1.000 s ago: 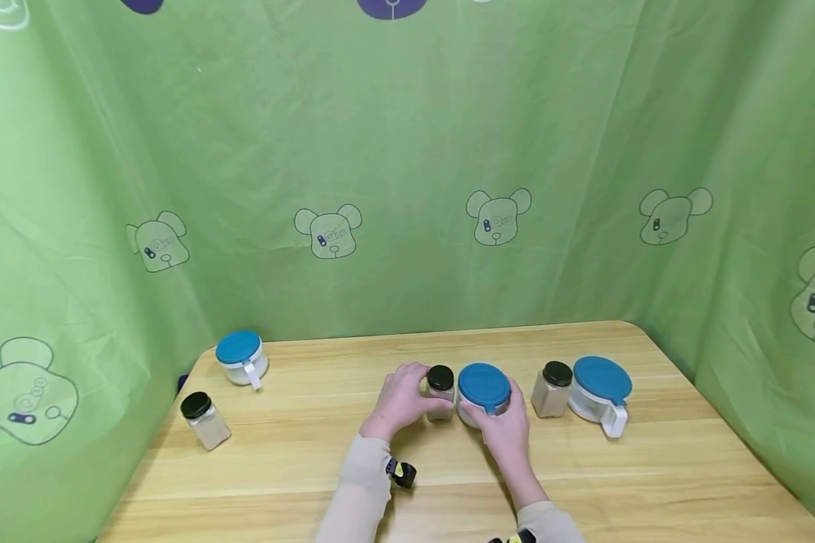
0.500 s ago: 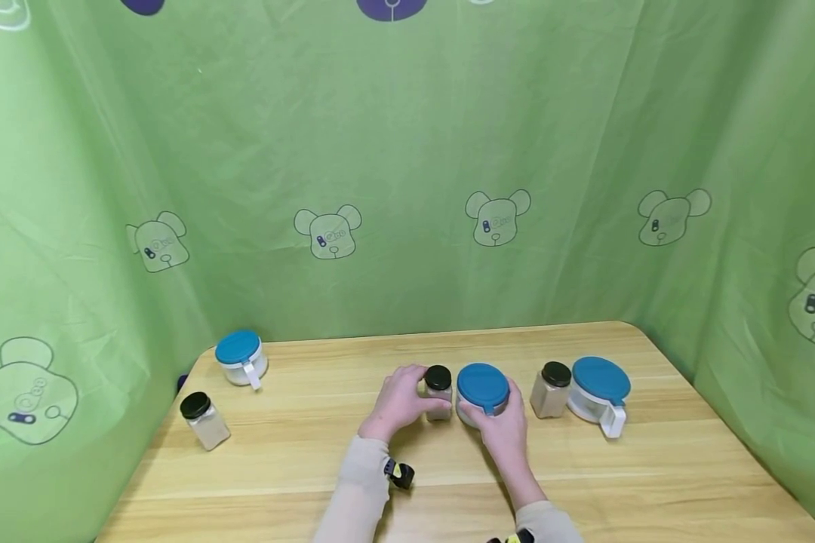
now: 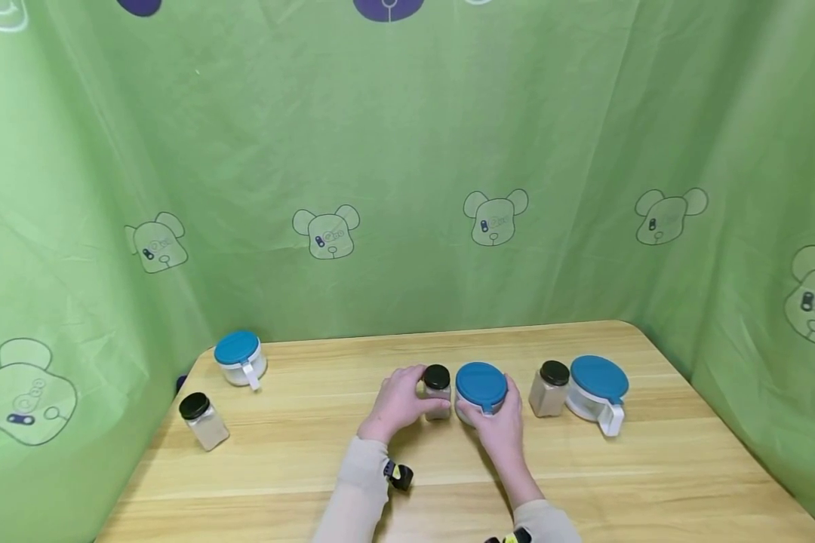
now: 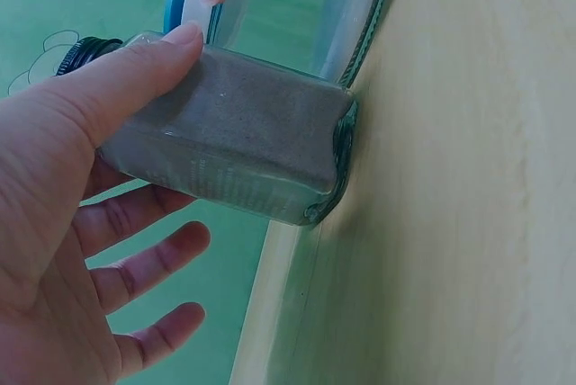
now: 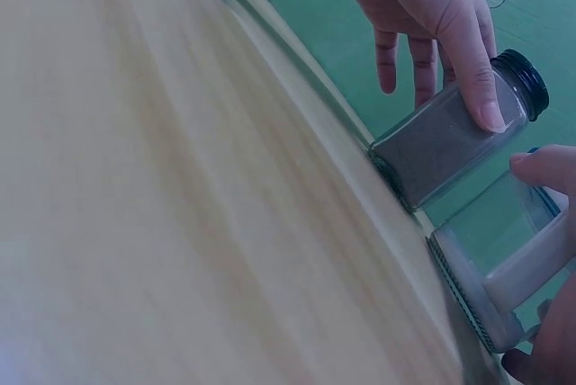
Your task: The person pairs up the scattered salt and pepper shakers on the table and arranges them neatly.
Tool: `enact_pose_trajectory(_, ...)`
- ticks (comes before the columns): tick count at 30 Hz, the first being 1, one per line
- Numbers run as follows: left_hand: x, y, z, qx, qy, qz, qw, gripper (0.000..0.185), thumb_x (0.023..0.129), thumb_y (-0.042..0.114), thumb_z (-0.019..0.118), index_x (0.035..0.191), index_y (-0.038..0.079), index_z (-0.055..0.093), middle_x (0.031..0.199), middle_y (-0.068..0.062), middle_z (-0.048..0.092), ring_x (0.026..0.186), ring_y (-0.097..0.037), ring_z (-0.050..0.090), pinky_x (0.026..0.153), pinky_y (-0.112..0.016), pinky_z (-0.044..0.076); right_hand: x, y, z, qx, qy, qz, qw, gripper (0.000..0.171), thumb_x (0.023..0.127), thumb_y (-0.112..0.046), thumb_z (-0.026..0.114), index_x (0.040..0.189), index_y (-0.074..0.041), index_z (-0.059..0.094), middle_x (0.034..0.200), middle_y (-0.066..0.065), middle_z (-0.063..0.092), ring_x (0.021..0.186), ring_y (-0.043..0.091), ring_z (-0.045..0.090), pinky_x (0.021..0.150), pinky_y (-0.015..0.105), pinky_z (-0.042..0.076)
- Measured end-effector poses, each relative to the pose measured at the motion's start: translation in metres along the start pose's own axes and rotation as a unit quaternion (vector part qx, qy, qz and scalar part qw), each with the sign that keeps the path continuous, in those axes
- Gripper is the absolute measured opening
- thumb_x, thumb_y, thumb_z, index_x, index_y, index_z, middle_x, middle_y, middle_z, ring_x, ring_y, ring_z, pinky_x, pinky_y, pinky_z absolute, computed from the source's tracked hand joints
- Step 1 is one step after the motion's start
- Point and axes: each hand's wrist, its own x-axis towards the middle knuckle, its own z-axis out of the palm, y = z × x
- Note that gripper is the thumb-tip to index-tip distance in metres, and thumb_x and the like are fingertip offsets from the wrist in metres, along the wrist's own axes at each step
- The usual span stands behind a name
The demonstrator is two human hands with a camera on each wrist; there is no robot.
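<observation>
My left hand (image 3: 397, 403) pinches a small square glass jar (image 3: 438, 393) between thumb and fingers. The jar has a black screw lid and greyish powder inside; its base appears to rest on the table in the left wrist view. Just right of it, my right hand (image 3: 504, 428) grips a round clear glass seasoning pot (image 3: 481, 383) with a blue lid. In the right wrist view, the pot's white handle (image 5: 531, 264) shows beside the right hand's fingers. Both containers stand upright, close together with a narrow gap. Three outer fingers of the left hand spread free behind the jar.
To the right stand another black-lidded jar (image 3: 548, 391) and a blue-lidded pot (image 3: 598, 381), side by side. Far left are a third blue-lidded pot (image 3: 238, 351) and black-lidded jar (image 3: 206, 422). A green curtain (image 3: 407, 286) surrounds the wooden table (image 3: 299, 452).
Both hands keep their hold on the jar and the pot. The whole head view has shifted very slightly; otherwise nothing visibly moves.
</observation>
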Motion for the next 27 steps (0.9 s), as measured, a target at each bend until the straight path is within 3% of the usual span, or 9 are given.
enact_pose_trajectory(11,-0.001,0.005,-0.007,-0.017,0.003,-0.015,0.9997,0.074,0.075,0.052,0.078,0.137,0.021,0.053,0.129,-0.001,0.065,0.114,-0.023,0.059,0.103,-0.048,0.043,-0.001,-0.005,-0.003,-0.005,0.014,-0.027,1.000,0.108,0.074,-0.027,0.085,0.155,-0.009,0.015,0.153,0.027,0.025,0.140,0.044,0.029,0.113,0.065,0.025)
enact_pose_trajectory(19,-0.003,0.012,-0.023,-0.026,0.019,-0.008,0.9995,0.074,0.076,0.055,0.076,0.138,0.021,0.053,0.128,-0.001,0.065,0.116,-0.022,0.058,0.105,-0.048,0.041,0.003,-0.018,-0.014,-0.009,0.030,-0.062,0.998,0.104,0.074,-0.031,0.085,0.154,-0.013,0.021,0.156,0.021,0.026,0.142,0.042,0.029,0.113,0.065,0.027)
enact_pose_trajectory(27,-0.007,0.022,-0.043,-0.023,0.035,-0.001,0.9991,0.070,0.078,0.053,0.075,0.136,0.020,0.054,0.125,0.000,0.066,0.120,-0.023,0.057,0.109,-0.050,0.038,0.003,-0.032,-0.028,0.017,0.030,-0.087,0.996,0.088,0.080,-0.029,0.081,0.151,-0.011,0.031,0.153,0.019,0.033,0.142,0.037,0.030,0.114,0.060,0.028)
